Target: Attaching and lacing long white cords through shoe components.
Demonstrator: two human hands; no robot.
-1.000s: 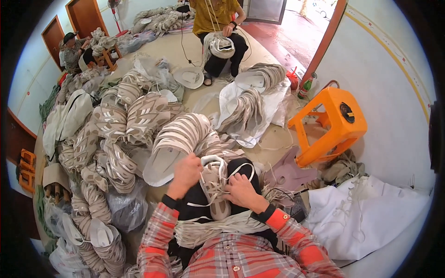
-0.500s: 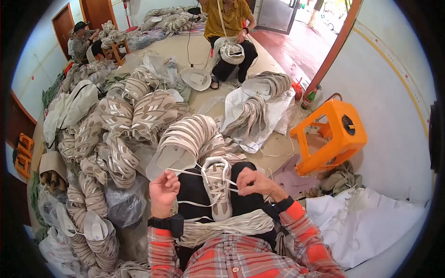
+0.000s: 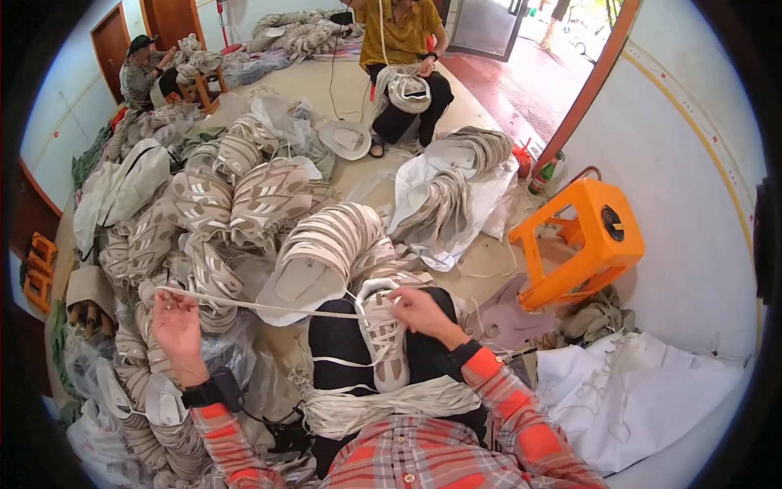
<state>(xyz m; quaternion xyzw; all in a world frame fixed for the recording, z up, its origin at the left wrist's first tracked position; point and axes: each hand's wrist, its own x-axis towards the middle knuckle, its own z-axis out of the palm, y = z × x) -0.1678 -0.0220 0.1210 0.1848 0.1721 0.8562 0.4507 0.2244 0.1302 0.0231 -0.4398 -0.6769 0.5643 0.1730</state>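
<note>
A beige and white shoe upper [image 3: 381, 330] lies between my knees, partly laced, its collar pointing away from me. From its eyelets a cream shoelace [image 3: 261, 305] stretches to the left. My left hand [image 3: 177, 326] is raised over the shoe piles, pinching the lace near its end. Close to the upper's collar, my right hand [image 3: 425, 314] has its fingers closed at the lace; what exactly they grip there is partly hidden. Across my lap lies a bundle of loose laces [image 3: 391, 407].
Stacked shoe uppers [image 3: 326, 244] stand just beyond my knees, with larger piles [image 3: 204, 204] to the left. An orange stool [image 3: 582, 236] stands at right, above white sheeting [image 3: 635, 399]. Ahead, a person in a mustard shirt [image 3: 403, 37] sits holding an upper; another sits far left.
My left hand has swung out to the left, drawing the lace into a long taut line. My right hand has shifted slightly left, over the shoe upper.
</note>
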